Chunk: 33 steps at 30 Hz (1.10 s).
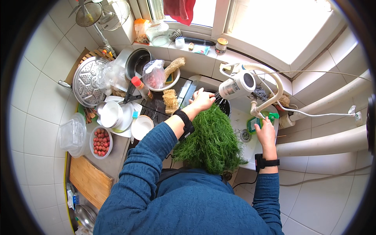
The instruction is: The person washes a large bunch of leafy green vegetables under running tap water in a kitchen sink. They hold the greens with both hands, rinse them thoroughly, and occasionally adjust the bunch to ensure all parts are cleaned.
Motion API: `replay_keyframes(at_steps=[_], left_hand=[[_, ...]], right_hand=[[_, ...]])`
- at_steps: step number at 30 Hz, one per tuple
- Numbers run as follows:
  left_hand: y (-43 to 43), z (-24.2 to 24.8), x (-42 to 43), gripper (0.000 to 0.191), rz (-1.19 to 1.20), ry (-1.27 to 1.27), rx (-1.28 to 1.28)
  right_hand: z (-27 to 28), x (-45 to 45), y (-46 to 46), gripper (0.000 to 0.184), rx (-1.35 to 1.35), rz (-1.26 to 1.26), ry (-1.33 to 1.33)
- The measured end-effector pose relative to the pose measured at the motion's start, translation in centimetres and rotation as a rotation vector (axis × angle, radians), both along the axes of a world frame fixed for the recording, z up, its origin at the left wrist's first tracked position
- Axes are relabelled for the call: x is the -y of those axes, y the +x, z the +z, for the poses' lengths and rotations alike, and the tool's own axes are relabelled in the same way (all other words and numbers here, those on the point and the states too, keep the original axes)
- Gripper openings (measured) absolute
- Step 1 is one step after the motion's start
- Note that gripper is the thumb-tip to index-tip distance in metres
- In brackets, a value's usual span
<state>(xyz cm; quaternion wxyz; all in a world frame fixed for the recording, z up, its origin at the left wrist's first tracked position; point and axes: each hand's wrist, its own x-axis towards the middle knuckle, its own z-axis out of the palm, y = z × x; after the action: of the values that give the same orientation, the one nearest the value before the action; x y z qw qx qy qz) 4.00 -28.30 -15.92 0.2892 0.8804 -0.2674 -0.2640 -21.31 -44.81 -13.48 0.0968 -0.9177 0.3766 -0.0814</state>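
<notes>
A large bunch of feathery green dill or fennel fronds (211,138) hangs over the front edge of a white sink (238,117), right before my body. Just beyond its top, my left hand (202,99) reaches over a dark basin (225,105) with fingers bent; whether they hold stems is hidden. White streaks like running water show beside those fingertips, below the white electric tap (236,85). On the right, my right hand (265,133) has its fingertips at the tap's lower fitting (260,114). Its grip is unclear. Close by stands a green soap pump bottle (255,124).
Left of the sink are a loofah piece (170,101), a red-capped bottle (141,85), white bowls (111,114), a bowl of red fruit (101,142) and a wooden cutting board (89,180). Thick white pipes (320,142) run along the right. Jars line the windowsill (205,54).
</notes>
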Motion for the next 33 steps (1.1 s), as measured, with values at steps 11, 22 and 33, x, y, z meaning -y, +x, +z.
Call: replay_keyframes(at_steps=[11,22,33], left_hand=[[0.1,-0.3,-0.1,0.034,-0.028,0.001,0.009],[0.1,-0.6,0.0,0.033,0.014,0.010,-0.039],[0.1,-1.3,0.3,0.033,0.001,0.018,-0.042]], right_hand=[[0.0,-0.1,-0.1,0.044,0.022,-0.003,0.019],[0.1,0.0,0.0,0.047,0.007,-0.007,0.029],[0.1,-0.1,-0.1,0.045,0.006,-0.007,0.033]])
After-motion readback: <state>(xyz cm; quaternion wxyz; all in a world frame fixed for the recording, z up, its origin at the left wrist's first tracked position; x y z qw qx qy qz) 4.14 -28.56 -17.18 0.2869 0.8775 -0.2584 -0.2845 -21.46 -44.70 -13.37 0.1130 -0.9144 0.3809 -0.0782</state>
